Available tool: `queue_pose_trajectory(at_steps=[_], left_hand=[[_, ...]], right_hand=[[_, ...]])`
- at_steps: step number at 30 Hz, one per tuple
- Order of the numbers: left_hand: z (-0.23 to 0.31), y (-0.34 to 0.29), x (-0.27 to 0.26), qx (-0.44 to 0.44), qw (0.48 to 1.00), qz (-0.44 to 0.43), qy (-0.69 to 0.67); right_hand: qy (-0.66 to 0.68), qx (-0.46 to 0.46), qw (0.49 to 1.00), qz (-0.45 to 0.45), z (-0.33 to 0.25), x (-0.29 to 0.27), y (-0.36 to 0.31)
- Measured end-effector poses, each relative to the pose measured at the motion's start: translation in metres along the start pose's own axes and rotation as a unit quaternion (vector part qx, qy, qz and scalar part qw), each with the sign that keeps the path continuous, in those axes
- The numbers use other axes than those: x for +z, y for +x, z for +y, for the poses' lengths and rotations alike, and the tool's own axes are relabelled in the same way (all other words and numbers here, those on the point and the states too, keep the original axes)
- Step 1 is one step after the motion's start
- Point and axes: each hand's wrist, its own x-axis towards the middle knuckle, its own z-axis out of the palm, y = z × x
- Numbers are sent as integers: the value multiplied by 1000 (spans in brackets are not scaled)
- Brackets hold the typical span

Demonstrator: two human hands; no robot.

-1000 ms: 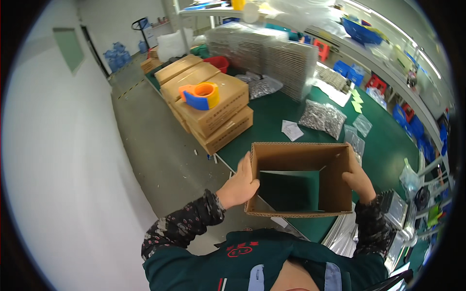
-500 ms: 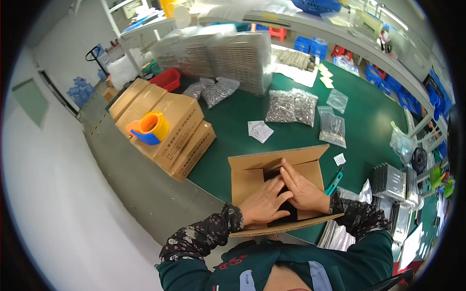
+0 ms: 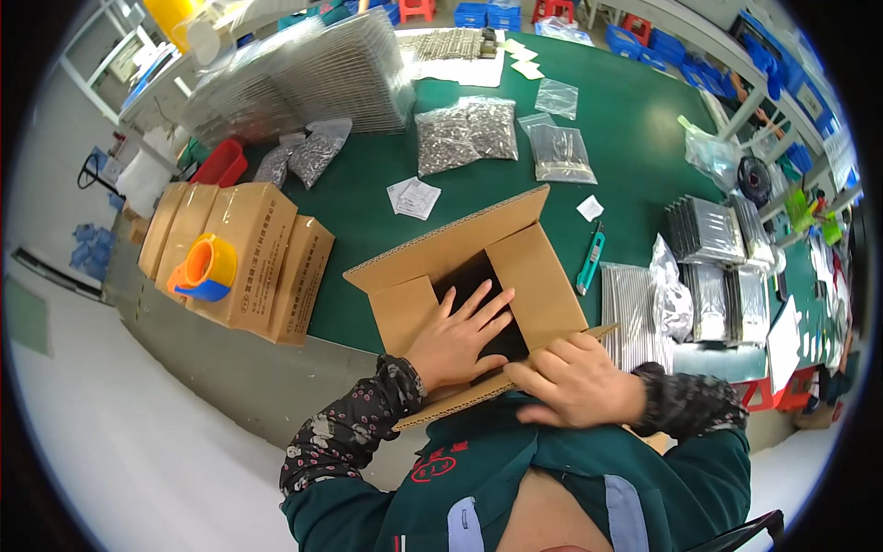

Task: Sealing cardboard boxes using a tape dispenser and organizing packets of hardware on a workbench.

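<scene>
An open cardboard box [image 3: 528, 276] stands at the near edge of the green table, its flaps folded outward. Inside it lies something black and flat [image 3: 471, 269], whose kind I cannot make out. My left hand [image 3: 460, 339] reaches into the box, fingers spread flat over the black surface. At the near right corner, my right hand [image 3: 584, 382] is closed over the edge of the near flap [image 3: 460, 402], its thumb on my side. A teal utility knife [image 3: 591, 259] rests just right of the box.
Taped cartons [image 3: 248, 248] carrying an orange-and-blue tape dispenser [image 3: 210, 267] stand at the left. Bags of small metal parts [image 3: 466, 135] and paper slips [image 3: 414, 198] lie beyond the box. Wrapped stacks of flat pieces [image 3: 704, 230] sit at the right; tall clear trays [image 3: 340, 78] stand behind.
My hands, close together over the box before, have parted: the right moved back onto the near flap, the left spread its fingers inside. The box sits turned, and the view has shifted.
</scene>
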Motion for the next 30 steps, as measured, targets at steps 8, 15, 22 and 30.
queue_pose_trajectory(at_steps=[8,15,22,30], left_hand=[[-49,-11,-23,47,952,130,273],[-23,-3,-62,-164,960,216,66],[21,-37,-10,-147,986,67,33],[23,-35,-10,-164,983,73,28]], right_hand=[[11,223,951,-214,62,78,26],[-186,43,976,102,57,86,32],[-93,33,972,212,58,89,17],[-243,91,955,144,101,46,70]])
